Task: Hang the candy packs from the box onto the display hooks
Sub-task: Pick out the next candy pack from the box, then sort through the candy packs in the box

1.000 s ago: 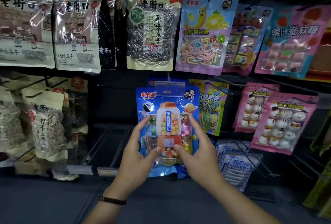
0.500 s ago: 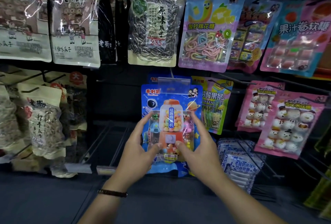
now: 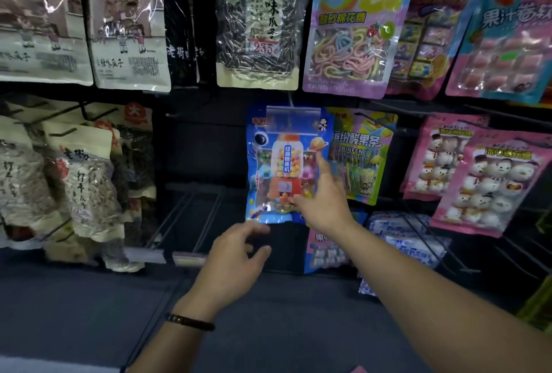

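Observation:
A blue candy pack printed with a gumball machine hangs from a display hook in the middle row, under a clear price tag holder. My left hand is below the pack and off it, fingers apart, holding nothing. My right hand rests against the pack's lower right part, index finger stretched up along its right edge, thumb at the bottom. Whether it grips or only touches the pack is unclear. The box is not in view.
Sunflower seed bags fill the upper row and left side. Colourful candy packs hang upper right, a striped candy pack and pink snowman marshmallow packs to the right. Bare wire hooks stick out left of the blue pack.
My left hand has let go of the blue pack and dropped below it. The pack now hangs on the hook, and my right hand has loosened to a light touch on it.

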The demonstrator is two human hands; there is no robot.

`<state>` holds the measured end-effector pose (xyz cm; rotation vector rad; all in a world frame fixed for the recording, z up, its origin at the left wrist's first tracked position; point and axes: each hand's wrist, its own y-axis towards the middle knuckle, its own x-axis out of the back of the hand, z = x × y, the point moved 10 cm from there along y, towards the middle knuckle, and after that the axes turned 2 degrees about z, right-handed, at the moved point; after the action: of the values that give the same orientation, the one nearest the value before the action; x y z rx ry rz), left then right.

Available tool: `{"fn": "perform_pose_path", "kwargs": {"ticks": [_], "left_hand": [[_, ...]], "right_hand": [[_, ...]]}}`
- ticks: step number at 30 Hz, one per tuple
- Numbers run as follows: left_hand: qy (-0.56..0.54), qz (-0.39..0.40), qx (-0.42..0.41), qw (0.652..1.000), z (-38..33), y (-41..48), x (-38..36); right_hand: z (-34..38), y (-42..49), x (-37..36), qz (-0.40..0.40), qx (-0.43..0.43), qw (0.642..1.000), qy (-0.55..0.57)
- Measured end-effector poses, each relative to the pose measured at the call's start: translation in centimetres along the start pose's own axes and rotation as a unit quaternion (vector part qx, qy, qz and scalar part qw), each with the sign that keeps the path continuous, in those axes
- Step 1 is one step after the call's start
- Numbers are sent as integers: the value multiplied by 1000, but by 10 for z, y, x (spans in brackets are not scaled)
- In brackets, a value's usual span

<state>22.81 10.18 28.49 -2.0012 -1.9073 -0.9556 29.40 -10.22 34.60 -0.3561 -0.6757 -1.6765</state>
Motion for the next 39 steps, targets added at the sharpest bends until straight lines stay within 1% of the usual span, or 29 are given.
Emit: {"fn": "perform_pose_path", "kwargs": {"ticks": [2,4,5,7,8,10,12,14,17,18,20,21,24,27,29,31,32,33,34,36,38,39], "left_hand": [[-12,79,60,995,10,-23,-11],[20,151,90,984,19,-49,-21],[52,182,97,977,26,-64,-25],[91,239,91,962,32,-98,-36],[104,265,89,954,35,-113,-44],[130,314,109,934,45,-142,-58],[159,334,127,920,58,-164,-71],[172,338,148,913,77,-181,-85],[187,319,202,907,109,-205,-92],[198,327,215,899,120,-213,-96],[234,357,230,875,143,-229,-104],[255,374,234,860,152,-237,-109],[278,412,259,828,172,-257,-123],[262,441,257,819,184,-275,-146],[260,457,238,817,195,-288,-164],[286,447,219,819,190,-289,-170],[300,426,207,828,182,-283,-168],[303,402,189,843,168,-272,-167],[286,379,173,863,157,-262,-169],[235,357,141,893,134,-245,-179],[218,362,113,899,121,-236,-195],[218,368,102,898,117,-234,-203]], "right_hand": [[-6,-17,6,11,-32,999,-25],[-14,-38,12,24,-39,997,-68],[-18,-51,12,35,-34,995,-91],[-31,-83,5,65,-27,992,-102],[-42,-101,0,79,-29,992,-93],[-69,-140,-18,112,-42,991,-66],[-108,-183,-43,156,-76,984,-36],[-152,-229,-67,184,-128,974,-16],[-208,-291,-91,206,-200,956,-56],[-220,-305,-100,224,-202,949,-95],[-230,-327,-119,288,-190,923,-169],[-230,-336,-126,311,-193,913,-180],[-226,-356,-150,339,-178,908,-171],[-220,-371,-179,367,-157,899,-182],[-217,-368,-183,346,-176,906,-168],[-232,-349,-163,261,-220,930,-140],[-248,-339,-143,204,-257,935,-132],[-270,-330,-119,148,-304,932,-130],[-291,-327,-91,102,-358,918,-135],[-325,-337,-39,38,-458,881,-117],[-357,-352,-18,-11,-490,871,20],[-370,-357,-20,-17,-497,863,92]]}}
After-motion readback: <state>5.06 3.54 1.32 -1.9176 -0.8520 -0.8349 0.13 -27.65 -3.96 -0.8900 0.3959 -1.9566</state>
